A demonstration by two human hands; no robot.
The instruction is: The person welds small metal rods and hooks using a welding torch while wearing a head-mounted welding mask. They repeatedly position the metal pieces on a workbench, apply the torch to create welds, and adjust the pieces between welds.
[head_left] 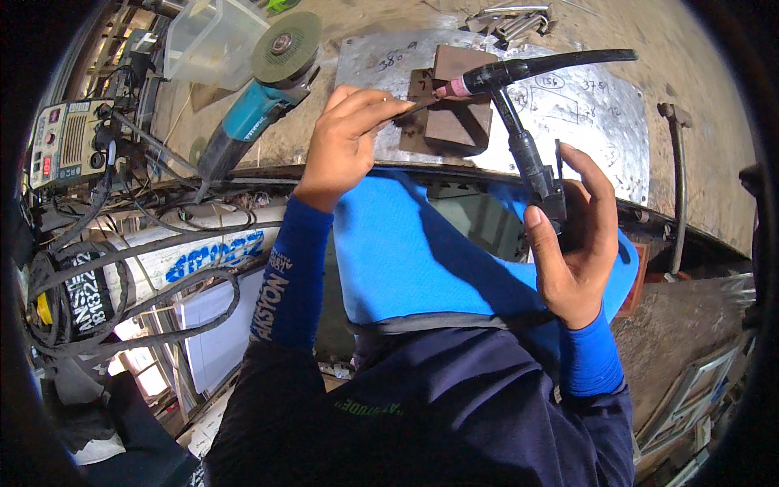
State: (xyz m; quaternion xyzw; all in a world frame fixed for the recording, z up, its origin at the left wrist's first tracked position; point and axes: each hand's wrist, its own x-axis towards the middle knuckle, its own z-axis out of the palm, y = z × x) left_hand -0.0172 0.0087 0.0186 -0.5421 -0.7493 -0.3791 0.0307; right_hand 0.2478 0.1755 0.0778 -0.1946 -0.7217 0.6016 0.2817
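My right hand [583, 264] is closed around the handle of a black TIG welding torch [518, 138]. The pink nozzle [456, 88] of the torch points left, toward the fingertips of my left hand [345, 138]. Those fingers pinch a thin dark metal strip [415, 108], its far end at or just below the nozzle; I cannot tell whether they touch. Beneath them, brown rectangular blocks [462, 126] rest on a grey metal sheet [365, 61] with handwritten marks. The torch's shadow falls across the blocks.
A teal angle grinder [253, 112] lies left of the sheet, beside a clear plastic bin [213, 49]. Metal offcuts [515, 23] lie at the back. To the right, a hammer [678, 154] sits by the bench edge. A welding machine [71, 142], cables and a gas cylinder [150, 260] stand left.
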